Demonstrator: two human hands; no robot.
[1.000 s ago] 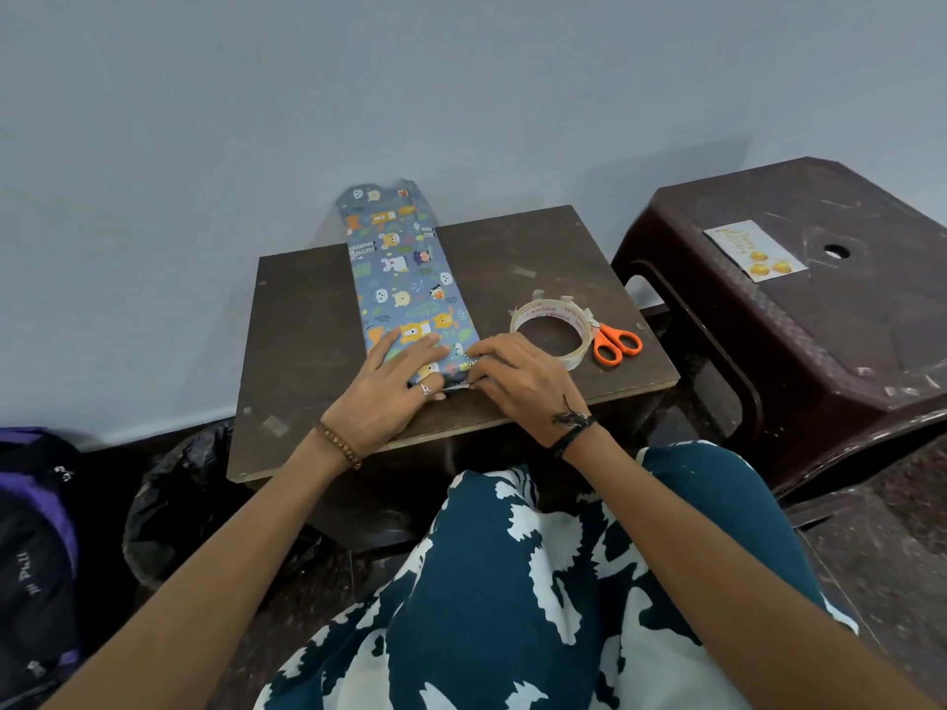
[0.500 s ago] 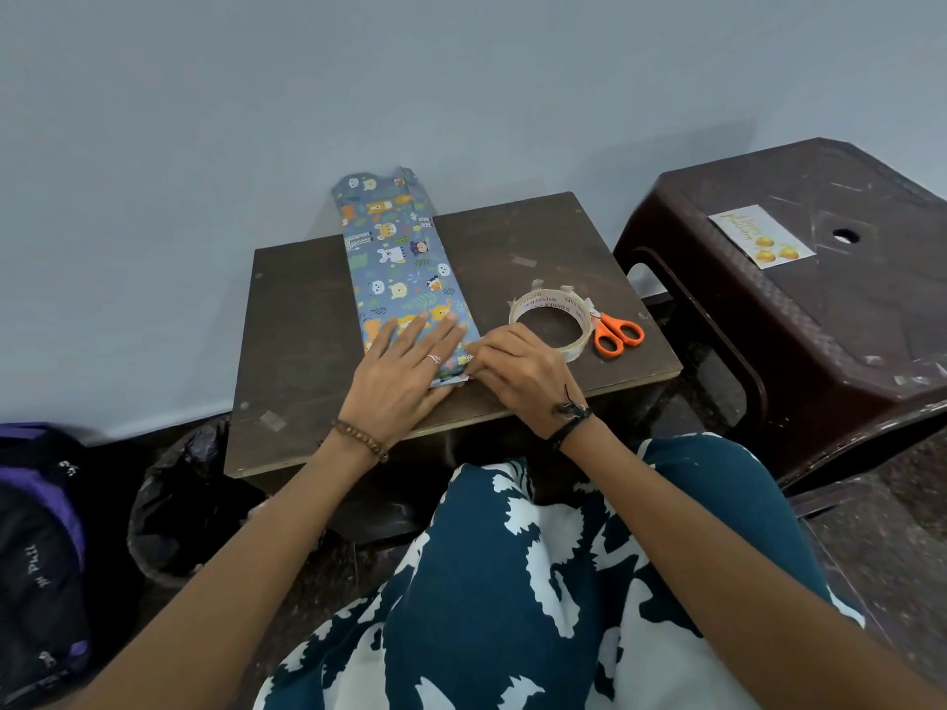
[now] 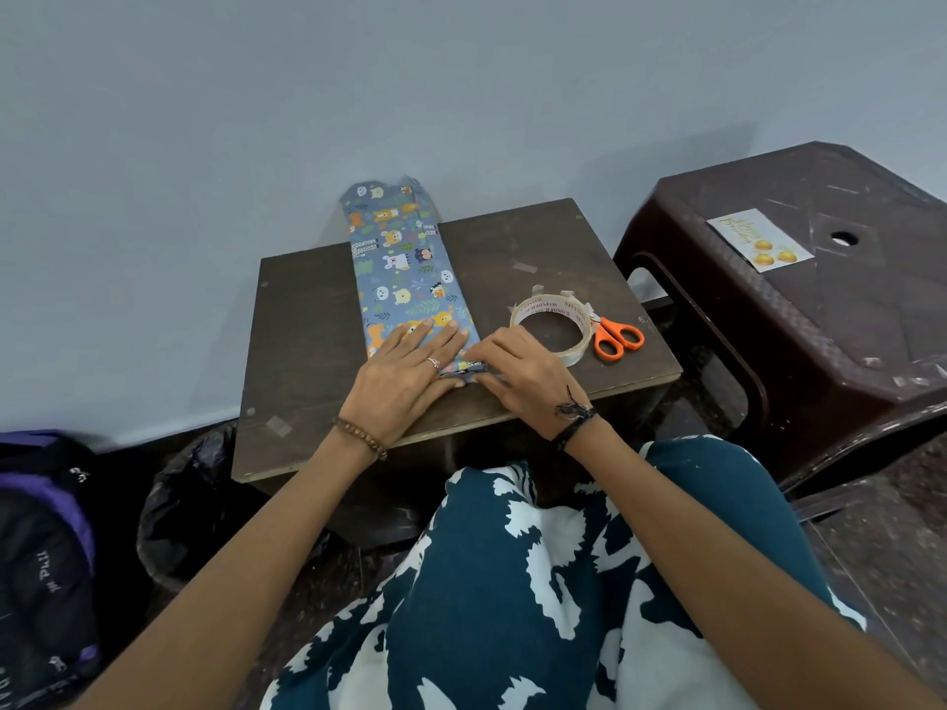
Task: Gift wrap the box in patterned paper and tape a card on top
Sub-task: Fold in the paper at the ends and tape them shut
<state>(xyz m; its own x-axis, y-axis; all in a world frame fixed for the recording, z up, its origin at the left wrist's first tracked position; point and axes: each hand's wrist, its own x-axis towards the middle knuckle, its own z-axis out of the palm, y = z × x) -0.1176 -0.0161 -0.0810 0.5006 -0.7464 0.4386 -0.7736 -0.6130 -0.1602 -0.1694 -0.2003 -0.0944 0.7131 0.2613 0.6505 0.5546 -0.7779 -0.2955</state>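
**A:** Nearest me, what are the 2 hands doing?

**B:** I see my left hand (image 3: pixel 405 371) lying flat, fingers straight and spread, pressing the near end of the wrapped box (image 3: pixel 410 279). My right hand (image 3: pixel 517 371), at its 3 o'clock, pinches the paper flap at the near corner with curled fingers.

**A:** How do I fold it well?

**B:** I judge it best to keep the left palm's weight on, pull the flap taut, crease hard along the box edge, then tape.

**A:** Tape?

**B:** The tape roll (image 3: pixel 551 327) sits just beyond the right hand at 1 o'clock, scissors (image 3: pixel 615 338) beside it. Farther, at 2 o'clock, the card (image 3: pixel 758 240) waits on the stool (image 3: pixel 820 325). The box runs toward 12 o'clock, overhanging the table (image 3: pixel 307 325).
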